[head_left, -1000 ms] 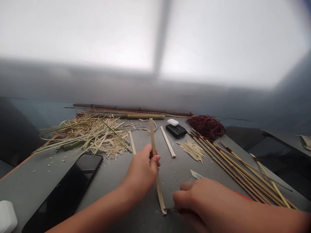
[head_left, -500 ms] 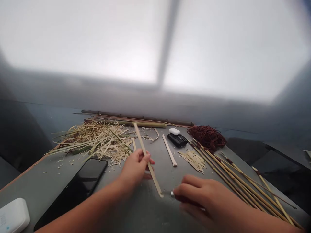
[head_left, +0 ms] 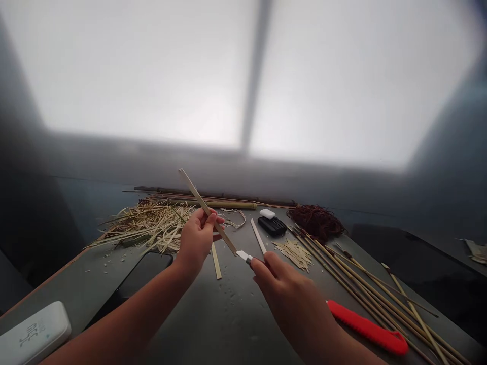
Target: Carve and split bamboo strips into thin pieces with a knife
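Pinched between the fingers of my left hand (head_left: 200, 234) is a flat pale bamboo strip (head_left: 193, 189), tilted so that its far end points up and left. My right hand (head_left: 283, 286) is closed around a knife (head_left: 244, 256); its handle is mostly hidden in the fist. The short angled blade is at the strip's near end and seems to touch it. Under the strip, another pale bamboo piece (head_left: 216, 261) lies on the table. A further whitish strip (head_left: 257, 235) lies just beyond my right hand.
A red-handled tool (head_left: 367, 327) lies right of my right forearm, beside long thin bamboo rods (head_left: 357, 274). Shavings (head_left: 160, 225) heap at the left, cut slips (head_left: 294, 254) at the right. Dark red cord (head_left: 317, 220), a black case (head_left: 272, 226), a phone (head_left: 142, 274) and a white device (head_left: 36, 332) surround the workspace.
My right hand has moved left and forward, bringing the knife blade to the strip's near end. My left hand has raised the strip. The red-handled tool has come into sight.
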The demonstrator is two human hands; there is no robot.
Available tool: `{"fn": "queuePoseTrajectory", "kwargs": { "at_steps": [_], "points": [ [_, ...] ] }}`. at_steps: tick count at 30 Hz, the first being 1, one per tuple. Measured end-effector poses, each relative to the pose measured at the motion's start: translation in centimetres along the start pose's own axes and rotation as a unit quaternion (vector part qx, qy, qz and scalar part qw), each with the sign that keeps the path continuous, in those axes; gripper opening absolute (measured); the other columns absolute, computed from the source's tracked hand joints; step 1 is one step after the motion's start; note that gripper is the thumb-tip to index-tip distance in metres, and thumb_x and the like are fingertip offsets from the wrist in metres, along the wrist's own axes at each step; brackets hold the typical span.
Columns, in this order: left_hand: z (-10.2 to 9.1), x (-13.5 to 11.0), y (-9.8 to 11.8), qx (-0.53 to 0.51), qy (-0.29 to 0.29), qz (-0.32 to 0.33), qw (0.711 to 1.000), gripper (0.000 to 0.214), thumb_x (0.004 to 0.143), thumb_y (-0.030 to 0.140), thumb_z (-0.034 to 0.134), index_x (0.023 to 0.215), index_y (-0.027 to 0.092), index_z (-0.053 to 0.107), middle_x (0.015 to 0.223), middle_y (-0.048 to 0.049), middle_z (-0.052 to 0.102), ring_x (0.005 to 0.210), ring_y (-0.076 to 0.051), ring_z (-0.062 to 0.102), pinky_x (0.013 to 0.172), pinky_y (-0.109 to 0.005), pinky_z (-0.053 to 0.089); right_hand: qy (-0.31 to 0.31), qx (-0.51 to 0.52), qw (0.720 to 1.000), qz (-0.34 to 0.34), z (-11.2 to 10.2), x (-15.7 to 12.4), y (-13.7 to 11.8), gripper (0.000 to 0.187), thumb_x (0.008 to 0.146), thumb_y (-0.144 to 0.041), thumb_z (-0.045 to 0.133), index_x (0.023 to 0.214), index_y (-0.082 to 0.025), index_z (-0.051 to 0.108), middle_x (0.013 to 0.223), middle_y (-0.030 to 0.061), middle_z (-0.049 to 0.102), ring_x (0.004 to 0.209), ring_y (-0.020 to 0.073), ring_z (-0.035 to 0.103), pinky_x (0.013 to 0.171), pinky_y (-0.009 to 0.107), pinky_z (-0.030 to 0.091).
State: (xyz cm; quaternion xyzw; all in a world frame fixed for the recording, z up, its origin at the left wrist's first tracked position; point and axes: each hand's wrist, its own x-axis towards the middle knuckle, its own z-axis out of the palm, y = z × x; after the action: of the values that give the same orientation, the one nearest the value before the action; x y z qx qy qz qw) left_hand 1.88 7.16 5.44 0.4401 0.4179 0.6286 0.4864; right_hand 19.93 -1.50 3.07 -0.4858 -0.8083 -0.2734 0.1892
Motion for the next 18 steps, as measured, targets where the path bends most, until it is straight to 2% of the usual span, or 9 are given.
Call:
{"fn": "queuePoseTrajectory", "kwargs": {
  "at_steps": [2, 5, 8, 10, 13, 16, 18],
  "points": [
    [0.4, -0.1, 0.1, 0.001, 0.004, 0.017, 1.000, 0.006, 0.085, 0.025, 0.059, 0.084, 0.020, 0.056, 0.075, -0.0008, 0.066, 0.068, -0.016, 0.065, 0.059, -0.027, 0.056, -0.007, -0.012, 1.000, 0.014, -0.9, 0.2, -0.5, 0.022, 0.075, -0.004, 0.061, 0.087, -0.022, 0.056, 0.074, -0.0001, 0.058, 0.048, 0.0122, 0.050, 0.040, 0.025, 0.021],
    [0.1, 0.0, 0.2, 0.001, 0.021, 0.028, 0.999, 0.005, 0.086, 0.021, 0.059, 0.081, 0.020, 0.057, 0.074, -0.0004, 0.066, 0.065, -0.015, 0.064, 0.058, -0.025, 0.055, -0.026, 0.016, 0.999, 0.023, -1.6, -0.3, -1.0, 0.017, 0.079, -0.007, 0.059, 0.085, -0.022, 0.054, 0.075, -0.0006, 0.059, 0.045, 0.0106, 0.048, 0.039, 0.025, 0.020],
    [-1.3, 0.0, 0.0, -0.011, 0.069, 0.025, 0.997, 0.008, 0.087, 0.017, 0.057, 0.081, 0.021, 0.055, 0.074, 0.0010, 0.064, 0.067, -0.013, 0.064, 0.058, -0.020, 0.053, -0.024, 0.095, 0.995, 0.028, -1.8, -1.6, -1.0, 0.011, 0.087, -0.014, 0.054, 0.093, -0.024, 0.055, 0.080, -0.0007, 0.062, 0.051, 0.0119, 0.054, 0.042, 0.024, 0.028],
    [-2.3, -0.3, -0.4, -0.026, 0.088, -0.007, 0.996, 0.011, 0.090, 0.016, 0.054, 0.079, 0.020, 0.053, 0.074, 0.0004, 0.063, 0.063, -0.012, 0.063, 0.056, -0.021, 0.054, -0.016, 0.148, 0.988, 0.032, -1.6, -2.5, -0.7, 0.012, 0.091, -0.018, 0.051, 0.100, -0.025, 0.056, 0.087, 0.0003, 0.064, 0.062, 0.0136, 0.060, 0.050, 0.023, 0.036],
    [-2.7, -1.9, -1.1, -0.050, 0.058, -0.076, 0.994, 0.014, 0.092, 0.016, 0.052, 0.078, 0.017, 0.054, 0.076, -0.0029, 0.064, 0.059, -0.012, 0.063, 0.056, -0.024, 0.057, -0.070, 0.198, 0.975, 0.074, -0.6, -3.3, 0.1, 0.010, 0.093, -0.023, 0.051, 0.098, -0.027, 0.058, 0.091, 0.0009, 0.066, 0.073, 0.0152, 0.063, 0.059, 0.024, 0.042],
    [-2.0, -4.1, -1.7, -0.074, 0.011, -0.124, 0.989, 0.012, 0.091, 0.016, 0.055, 0.079, 0.016, 0.057, 0.081, -0.0041, 0.065, 0.061, -0.012, 0.065, 0.058, -0.024, 0.058, -0.134, 0.150, 0.970, 0.135, 0.9, -3.3, 1.3, 0.007, 0.089, -0.023, 0.055, 0.091, -0.024, 0.061, 0.087, 0.0028, 0.067, 0.075, 0.0193, 0.062, 0.057, 0.025, 0.041],
    [-1.4, -5.2, -1.8, -0.089, -0.005, -0.146, 0.985, 0.011, 0.091, 0.015, 0.056, 0.080, 0.016, 0.058, 0.082, -0.0038, 0.065, 0.063, -0.012, 0.066, 0.058, -0.023, 0.058, -0.137, 0.133, 0.970, 0.151, 1.5, -2.8, 2.0, 0.005, 0.084, -0.019, 0.059, 0.084, -0.021, 0.063, 0.082, 0.0056, 0.066, 0.075, 0.0225, 0.061, 0.061, 0.029, 0.042]
  ]
}}
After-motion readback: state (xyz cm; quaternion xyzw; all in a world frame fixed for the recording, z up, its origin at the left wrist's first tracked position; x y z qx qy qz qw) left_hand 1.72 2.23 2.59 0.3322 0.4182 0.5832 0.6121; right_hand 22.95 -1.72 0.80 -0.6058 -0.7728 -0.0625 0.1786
